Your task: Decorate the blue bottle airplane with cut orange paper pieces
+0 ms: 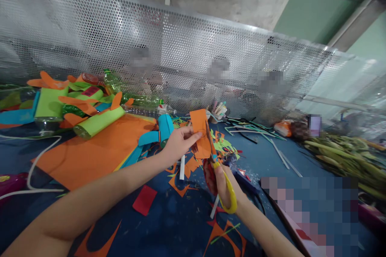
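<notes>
My left hand [178, 143] pinches a small orange paper piece [200, 131] and holds it upright above the blue table [169, 217]. My right hand [222, 182] grips yellow-and-red-handled scissors [217, 168], fingers through the loops. The blades run up along the right edge of the orange piece, cutting into it. Orange and green scraps lie on the table right under both hands.
A large orange sheet [90, 152] lies at left with green paper-wrapped bottles [98, 122] and blue strips [152, 136]. A white cable [36, 160] loops at far left. A perforated metal screen [181, 56] backs the table. Green leaves [340, 154] pile at right.
</notes>
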A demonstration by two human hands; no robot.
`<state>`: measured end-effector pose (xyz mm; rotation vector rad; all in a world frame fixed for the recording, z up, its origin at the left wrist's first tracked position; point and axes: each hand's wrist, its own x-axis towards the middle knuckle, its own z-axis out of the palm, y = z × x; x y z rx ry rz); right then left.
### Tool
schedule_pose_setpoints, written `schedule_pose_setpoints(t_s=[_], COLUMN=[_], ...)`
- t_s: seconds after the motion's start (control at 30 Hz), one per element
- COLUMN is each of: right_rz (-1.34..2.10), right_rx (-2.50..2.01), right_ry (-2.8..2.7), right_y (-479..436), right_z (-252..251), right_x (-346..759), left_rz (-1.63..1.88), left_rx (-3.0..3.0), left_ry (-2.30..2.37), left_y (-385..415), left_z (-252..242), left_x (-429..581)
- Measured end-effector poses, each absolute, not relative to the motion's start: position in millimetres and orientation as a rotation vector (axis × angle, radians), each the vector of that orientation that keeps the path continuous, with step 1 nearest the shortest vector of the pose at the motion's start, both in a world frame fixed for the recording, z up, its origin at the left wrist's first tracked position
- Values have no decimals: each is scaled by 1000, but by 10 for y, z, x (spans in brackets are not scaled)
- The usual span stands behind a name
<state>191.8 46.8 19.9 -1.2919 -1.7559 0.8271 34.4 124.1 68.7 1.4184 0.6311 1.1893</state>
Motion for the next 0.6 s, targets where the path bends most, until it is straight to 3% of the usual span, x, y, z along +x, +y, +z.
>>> schedule_pose_setpoints(t_s=[0.17, 0.6], right_rz=[1027, 1038], right_rx=[-1237, -1231], right_ry=[-1623, -1567], right_y=[454, 474], right_z=[228, 177], right_x=[1887, 1859], left_rz=[1100, 1146], left_rx=[1274, 1198], left_ry=[593, 573], left_y=[1274, 1182], left_z=[659, 620], left_x=[343, 395])
